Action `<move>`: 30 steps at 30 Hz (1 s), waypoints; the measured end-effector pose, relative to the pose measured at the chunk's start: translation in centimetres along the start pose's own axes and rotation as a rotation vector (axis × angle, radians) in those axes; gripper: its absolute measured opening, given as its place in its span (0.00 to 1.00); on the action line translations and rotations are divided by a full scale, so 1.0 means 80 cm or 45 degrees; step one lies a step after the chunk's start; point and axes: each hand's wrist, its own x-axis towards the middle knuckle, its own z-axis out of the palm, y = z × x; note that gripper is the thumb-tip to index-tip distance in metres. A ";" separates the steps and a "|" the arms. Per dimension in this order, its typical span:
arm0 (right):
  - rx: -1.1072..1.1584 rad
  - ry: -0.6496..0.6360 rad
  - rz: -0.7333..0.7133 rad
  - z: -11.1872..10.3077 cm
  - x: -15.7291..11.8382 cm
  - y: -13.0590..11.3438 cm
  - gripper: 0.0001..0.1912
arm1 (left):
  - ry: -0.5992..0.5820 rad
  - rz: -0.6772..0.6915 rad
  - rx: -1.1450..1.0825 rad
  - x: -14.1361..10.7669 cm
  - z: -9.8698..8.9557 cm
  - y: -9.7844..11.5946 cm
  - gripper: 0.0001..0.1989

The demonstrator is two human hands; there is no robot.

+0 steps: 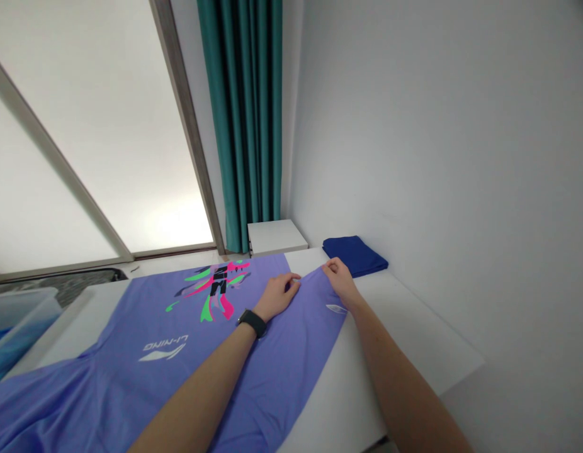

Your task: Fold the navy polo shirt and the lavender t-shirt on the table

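A purple T-shirt (150,308) lies spread on the white table, with a bright pink, green and black print and a white LI-NING logo that reads upside down from here. My left hand (278,294), with a black watch on its wrist, rests on the shirt, its fingers curled onto the fabric near the far edge. My right hand (339,278) pinches a corner of the shirt's right part, beside a small white mark. Between the two hands the cloth edge runs fairly straight. The fingertips of my left hand are partly hidden.
A folded dark blue cloth (355,255) lies on the white table (414,333) by the wall, just beyond my right hand. Behind the table stand a white cabinet (276,236) and a green curtain (249,126). A translucent bin (36,308) holding blue items is at left.
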 end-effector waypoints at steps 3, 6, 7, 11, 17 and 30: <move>0.007 -0.012 -0.029 -0.001 -0.001 -0.004 0.10 | -0.007 -0.019 0.042 0.000 0.001 -0.001 0.12; -0.106 -0.025 -0.152 -0.002 -0.003 -0.011 0.12 | 0.008 -0.018 0.023 0.001 0.003 -0.003 0.11; -0.177 -0.029 -0.212 -0.003 -0.004 -0.014 0.14 | 0.010 -0.014 0.018 0.001 0.003 -0.003 0.11; -0.404 -0.041 -0.385 -0.004 -0.006 -0.024 0.17 | 0.015 0.006 0.013 0.001 0.004 -0.003 0.09; -0.692 -0.061 -0.371 -0.012 -0.005 -0.008 0.17 | 0.003 0.014 0.048 0.001 0.005 -0.004 0.09; -0.988 -0.070 -0.152 -0.066 -0.024 0.021 0.13 | -0.026 0.022 0.151 0.001 0.006 -0.004 0.11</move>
